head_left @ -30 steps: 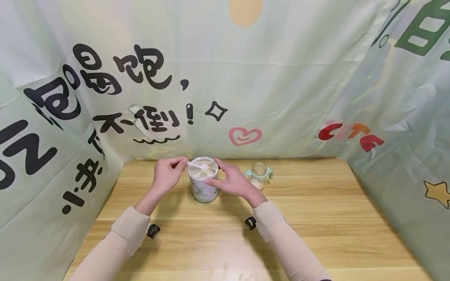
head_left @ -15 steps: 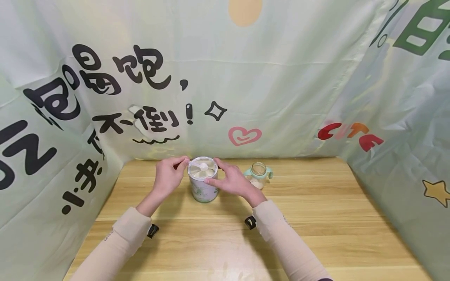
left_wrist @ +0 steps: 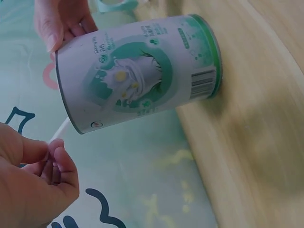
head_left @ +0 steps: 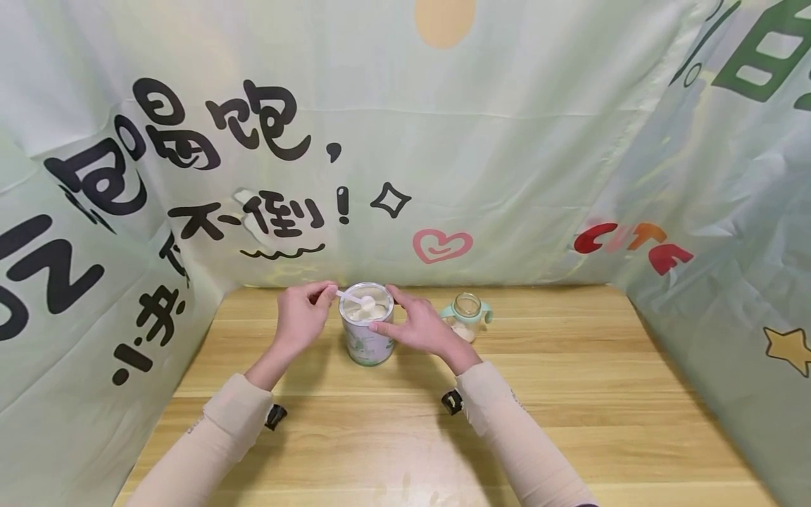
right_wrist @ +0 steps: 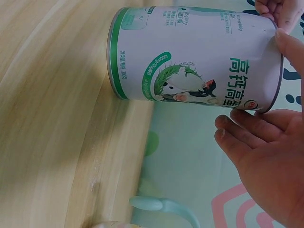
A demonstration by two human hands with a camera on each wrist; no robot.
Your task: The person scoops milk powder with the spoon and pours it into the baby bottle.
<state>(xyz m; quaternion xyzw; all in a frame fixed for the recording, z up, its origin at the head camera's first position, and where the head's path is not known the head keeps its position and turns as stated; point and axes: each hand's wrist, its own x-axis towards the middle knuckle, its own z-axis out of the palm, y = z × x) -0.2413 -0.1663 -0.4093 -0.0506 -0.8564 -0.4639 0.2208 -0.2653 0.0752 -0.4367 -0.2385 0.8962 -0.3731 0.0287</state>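
While the person is working at the table, this is how things are lying.

Tin: the open milk-powder tin (head_left: 367, 331) is standing upright near the back middle of the wooden table (head_left: 570, 422), pale powder showing inside.
Scoop: a white plastic scoop (head_left: 361, 301) is hanging over the tin's mouth, its handle pointing to 9 o'clock.
Left hand: the left hand (head_left: 300, 320), at 9 o'clock of the tin, is pinching the scoop's handle between thumb and curled fingers.
Right hand: the right hand (head_left: 415, 327), at 3 o'clock, is steadying the tin's upper wall with fairly straight fingers.
Bottle: a lidless baby bottle (head_left: 467, 316) with mint-green handles is standing just beyond the right hand, at 3 o'clock of the tin.
Backdrop: a pale green printed cloth (head_left: 507, 141) is hanging behind.
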